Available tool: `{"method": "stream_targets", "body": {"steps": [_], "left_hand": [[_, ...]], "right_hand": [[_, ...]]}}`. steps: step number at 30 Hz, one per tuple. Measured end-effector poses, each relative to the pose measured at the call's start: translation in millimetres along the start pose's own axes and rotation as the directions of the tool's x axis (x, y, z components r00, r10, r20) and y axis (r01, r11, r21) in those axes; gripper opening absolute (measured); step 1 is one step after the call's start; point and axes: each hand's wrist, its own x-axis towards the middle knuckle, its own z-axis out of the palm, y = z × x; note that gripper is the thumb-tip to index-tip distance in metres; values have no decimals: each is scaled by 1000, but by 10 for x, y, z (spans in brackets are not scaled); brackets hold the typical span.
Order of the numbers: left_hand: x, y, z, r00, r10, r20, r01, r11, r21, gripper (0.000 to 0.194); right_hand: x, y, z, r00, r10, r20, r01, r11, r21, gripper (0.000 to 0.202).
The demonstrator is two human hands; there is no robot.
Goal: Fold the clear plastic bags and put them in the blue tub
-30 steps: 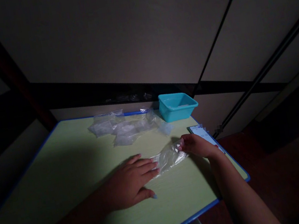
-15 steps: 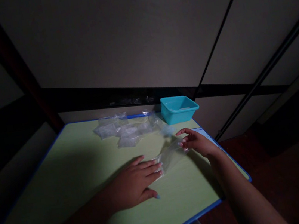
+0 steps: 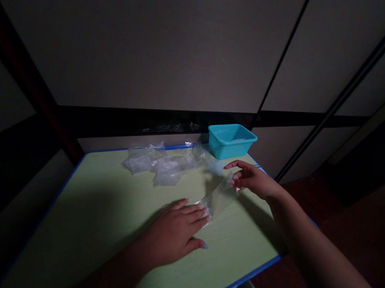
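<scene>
Compared with one second earlier, the right end of the clear bag [image 3: 221, 199] is raised off the table [image 3: 233, 264]. The right hand [image 3: 255, 182] pinches that end, index finger now extended. The left hand [image 3: 174, 234] presses the other end flat, fingers spread. Behind lie more bags [image 3: 167, 170] and a turquoise tub [image 3: 231, 148]. The right hand and forearm now hide most of the phone [image 3: 259, 167].
</scene>
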Motion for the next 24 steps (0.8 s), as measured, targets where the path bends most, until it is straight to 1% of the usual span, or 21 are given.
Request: {"method": "stream_targets", "body": {"steps": [3,7,9,12,14,15,16,18,19,20,22,23,24], "left_hand": [[1,3,14,1000,-6,-10,6,1000,-2,49],[7,9,23,1000,-21,-14,21,1000,-5,49],[12,15,23,999,-30,-16,30,1000,-3,49],[20,32,21,999,-31,-33,31,999,-9,50],[23,50,19,998,-36,-56,35,999,-16,48],[22,61,19,997,-43,-64,42,999,-19,46],[20,72,19,996,-56,-67,55,998,-20,44],[8,93,20,994,-96,-58,95,995,-15,40],[1,101,21,991,-118,-56,118,993,-14,38],[-7,104,21,988,-141,-60,140,990,-18,36],[-18,100,18,985,-156,-70,153,987,-51,36],[-20,93,15,987,-143,-74,137,988,-75,37],[-19,84,12,990,-121,-73,114,989,-97,40]], "right_hand": [[42,-92,120,998,-43,55,43,999,-6,47],[142,-169,318,983,-90,158,89,996,11,47],[189,-200,423,971,-98,217,98,995,13,46],[235,-252,602,948,-86,306,105,993,-46,44],[245,-287,743,940,-81,331,132,982,-137,43],[243,-305,819,940,-83,330,159,965,-209,44],[236,-323,893,943,-91,320,191,936,-297,44],[203,-360,1018,943,-121,311,263,843,-469,42],[177,-378,1057,933,-141,330,303,801,-516,39],[144,-392,1072,917,-164,363,348,773,-530,37],[63,-396,1023,871,-243,427,445,760,-475,39],[19,-377,961,857,-304,417,483,757,-440,39],[-28,-340,882,857,-371,358,503,753,-424,39]]}}
